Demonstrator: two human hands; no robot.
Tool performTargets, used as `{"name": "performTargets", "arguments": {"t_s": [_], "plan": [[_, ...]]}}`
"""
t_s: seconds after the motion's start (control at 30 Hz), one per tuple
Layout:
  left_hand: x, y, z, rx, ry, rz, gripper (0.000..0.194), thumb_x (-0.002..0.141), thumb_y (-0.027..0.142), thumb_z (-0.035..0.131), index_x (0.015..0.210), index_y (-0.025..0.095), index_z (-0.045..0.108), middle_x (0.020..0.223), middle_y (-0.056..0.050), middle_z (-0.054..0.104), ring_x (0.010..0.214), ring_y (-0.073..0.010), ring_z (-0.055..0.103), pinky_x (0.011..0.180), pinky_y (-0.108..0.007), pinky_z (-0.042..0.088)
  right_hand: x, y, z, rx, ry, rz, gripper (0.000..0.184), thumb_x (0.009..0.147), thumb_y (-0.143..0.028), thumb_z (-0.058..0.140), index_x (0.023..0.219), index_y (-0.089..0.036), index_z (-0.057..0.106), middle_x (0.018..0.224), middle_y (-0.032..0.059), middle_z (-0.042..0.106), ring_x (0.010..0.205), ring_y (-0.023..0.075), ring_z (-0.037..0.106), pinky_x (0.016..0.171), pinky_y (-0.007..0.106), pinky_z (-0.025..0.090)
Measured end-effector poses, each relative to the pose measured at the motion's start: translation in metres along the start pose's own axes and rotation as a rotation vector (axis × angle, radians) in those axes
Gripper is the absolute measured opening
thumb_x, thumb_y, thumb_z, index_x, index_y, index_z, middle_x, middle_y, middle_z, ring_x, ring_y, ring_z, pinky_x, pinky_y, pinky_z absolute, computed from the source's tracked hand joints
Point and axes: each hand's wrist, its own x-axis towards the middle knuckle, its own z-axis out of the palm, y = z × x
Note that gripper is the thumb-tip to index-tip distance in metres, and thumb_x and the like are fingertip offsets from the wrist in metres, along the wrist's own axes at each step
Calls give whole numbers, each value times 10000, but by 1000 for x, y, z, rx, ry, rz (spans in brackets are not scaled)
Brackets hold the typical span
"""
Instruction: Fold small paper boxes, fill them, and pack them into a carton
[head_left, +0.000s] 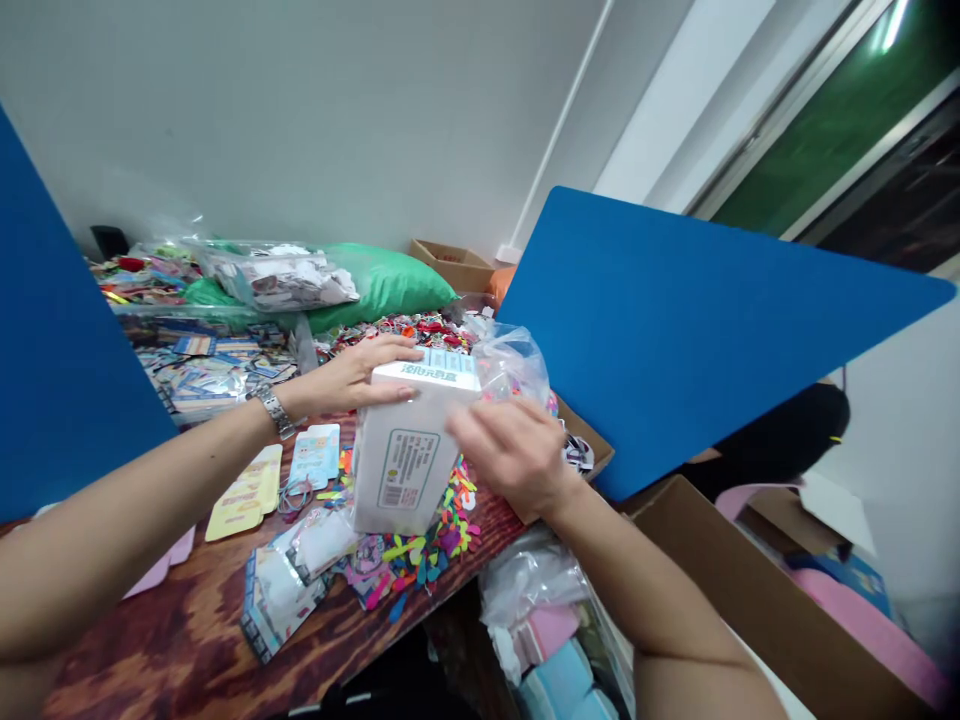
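Clasping upper left part of white box (409, 465) w/ left hand (364, 376), thumb along near top edge, fingers over far side. Holding right hand (517, 450) w/ fingers curled, at box's right edge; blurred, so can't tell if touching or pinching anything.

Standing box approx. upright, slight tilt, over coloured bits (427, 565) on wooden table (187, 640); can't tell if fully resting. Probably light for its size, judging by thin-card look; contents & true wt. unknown. Likely stiff at corners/folds, softer mid-panel, so could dent if squeezed there. Prob. a bit slippery, given smooth surface. Best to hold by both side edges, approx. mid-height, spreading fingers flat; avoid pressing hard on printed label (409, 468) or top end. Support base too if heavier than it looks.

Lying near box's lower left: plastic packets (281, 585). Further left: blue cards (315, 455), then yellow cards (244, 495). Just behind, to the right: clear bag (517, 365). Farther back: green bag (390, 283).
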Motion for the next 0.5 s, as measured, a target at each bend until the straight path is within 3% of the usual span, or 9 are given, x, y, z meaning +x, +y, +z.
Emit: {"name": "performTargets", "arguments": {"t_s": [0.1,0.2,0.27,0.37,0.5], "plan": [[1,3,0,-31,-8,-20,590,908,565,543,1371,201,523,1503,-124,448,1404,-284,400,1186,-464,299,-12,17,-4,106,73,524,285,979,-338,502,1239,-236,558,878,27,694,696,135,615,636,284,450],[1,2,2,-39,5,-29,611,894,586,549,1361,192,531,1496,-129,451,1409,-289,391,1196,-477,277,-11,27,6,320,-63,797,398,971,-397,499,1328,-220,521,769,-12,665,629,126,605,591,257,436],[0,2,2,-39,12,-35,617,889,595,547,1355,191,536,1496,-132,450,1405,-292,396,1195,-488,276,-7,25,12,455,-124,845,411,950,-386,542,1323,-215,531,683,-44,628,584,117,584,565,239,423],[-3,1,1,-50,14,-45,601,892,581,553,1352,194,539,1494,-131,451,1404,-287,397,1196,-493,273,-7,14,12,560,-113,837,323,942,-329,563,1242,-213,594,640,-55,602,563,112,564,579,235,441],[-9,0,-1,-109,33,-63,572,888,546,583,1345,204,548,1501,-123,445,1416,-278,381,1200,-490,270,-32,3,12,489,-5,817,224,963,-302,533,1133,-232,662,844,12,718,737,154,660,715,284,517]]}}
